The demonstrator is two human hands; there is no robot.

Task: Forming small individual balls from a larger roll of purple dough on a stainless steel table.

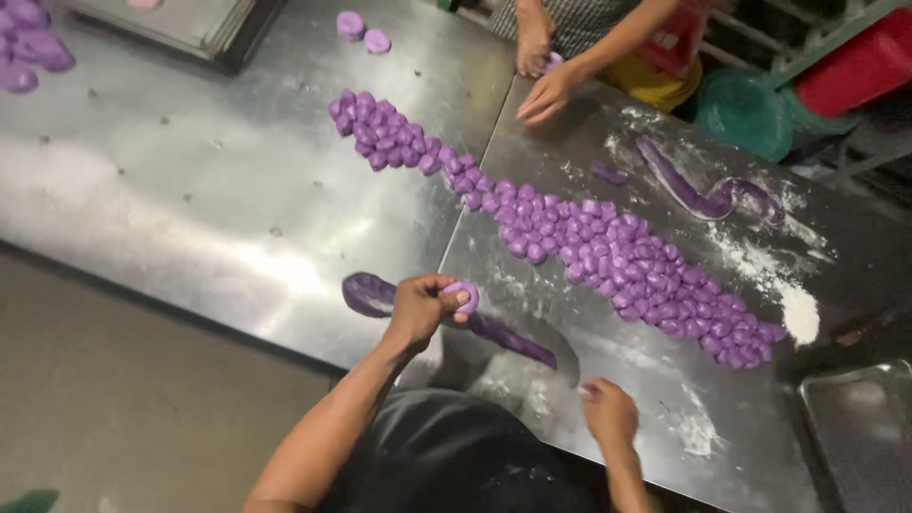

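My left hand [420, 310] grips a thick purple dough rope [508, 338] that lies across the near edge of the steel table [190, 190]. Its thumb and fingers pinch a small purple lump [465, 294] at the top of the rope. My right hand [608, 410] rests near the table's front edge with its fingers curled in; nothing clear shows in it. A long heap of several small purple dough pieces [589, 242] runs diagonally across the table beyond both hands.
Another person's hands [546, 90] work at the far edge. A second dough rope [705, 198] and a flour pile [800, 312] lie at right. Metal trays sit at bottom right [860, 427] and top left [190, 24]. More purple pieces [28, 47] lie far left.
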